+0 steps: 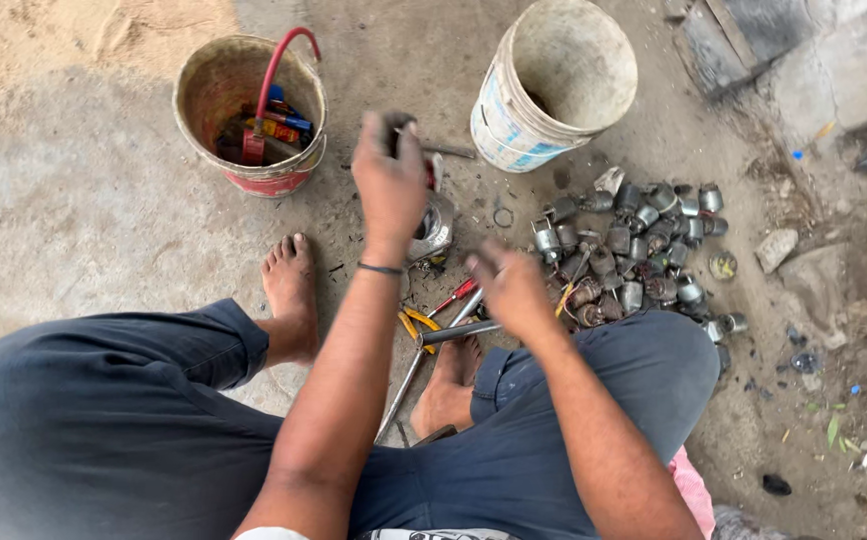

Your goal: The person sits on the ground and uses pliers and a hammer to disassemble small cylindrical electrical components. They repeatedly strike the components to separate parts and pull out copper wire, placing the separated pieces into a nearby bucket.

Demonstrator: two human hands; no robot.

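Metal part (436,225) just beneath left hand (391,180), fingers closed on small tool above it

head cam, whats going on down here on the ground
A person sits on the concrete floor with bare feet out. The left hand is raised, gripping a small dark part above a shiny metal piece. The right hand hovers blurred over pliers and long metal tools, beside a pile of small grey metal parts. Two buckets stand ahead: a red-handled bucket holding tools and a white bucket.
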